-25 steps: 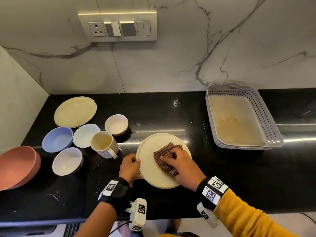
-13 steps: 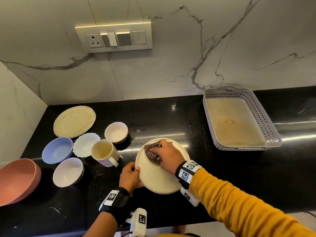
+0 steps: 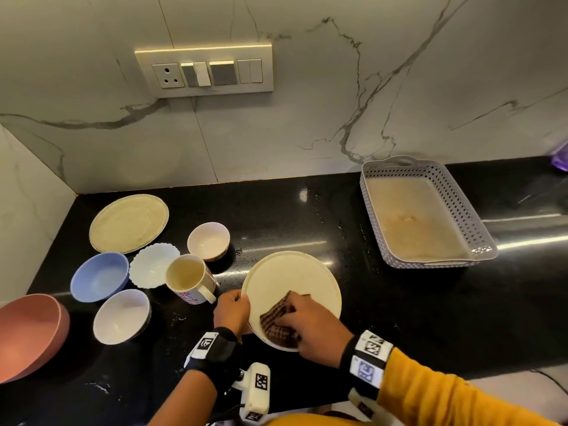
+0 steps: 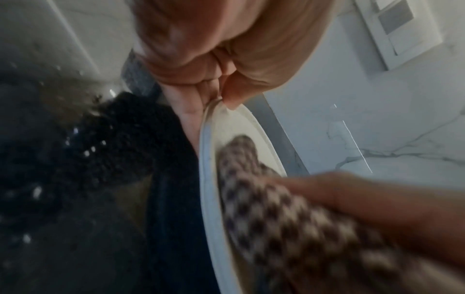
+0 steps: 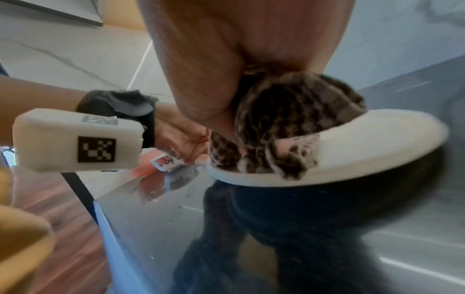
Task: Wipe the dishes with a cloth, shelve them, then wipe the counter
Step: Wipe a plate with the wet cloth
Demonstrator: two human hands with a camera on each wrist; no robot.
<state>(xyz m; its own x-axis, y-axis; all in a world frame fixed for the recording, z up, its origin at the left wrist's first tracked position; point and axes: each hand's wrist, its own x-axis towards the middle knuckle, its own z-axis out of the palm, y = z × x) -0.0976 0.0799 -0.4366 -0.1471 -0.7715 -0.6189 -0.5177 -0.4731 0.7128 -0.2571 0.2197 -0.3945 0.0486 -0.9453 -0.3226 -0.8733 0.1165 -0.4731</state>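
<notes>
A cream plate (image 3: 289,278) is held tilted just above the black counter (image 3: 399,318). My left hand (image 3: 232,312) pinches its left rim, thumb on top, as the left wrist view shows with the plate (image 4: 236,127) edge-on. My right hand (image 3: 310,325) presses a brown checked cloth (image 3: 276,321) onto the plate's near part, fingers curled over it. In the right wrist view the cloth (image 5: 276,127) is bunched under my palm on the plate (image 5: 377,143).
Left of the plate stand a mug (image 3: 189,278), a small cream bowl (image 3: 209,241), a white scalloped dish (image 3: 153,264), a blue bowl (image 3: 100,276), a white bowl (image 3: 121,316), a pink bowl (image 3: 29,333) and another cream plate (image 3: 129,222). A grey perforated tray (image 3: 479,232) sits at the right.
My right hand has slid the cloth from the plate's far left part down to its near edge. The left hand keeps its hold on the rim.
</notes>
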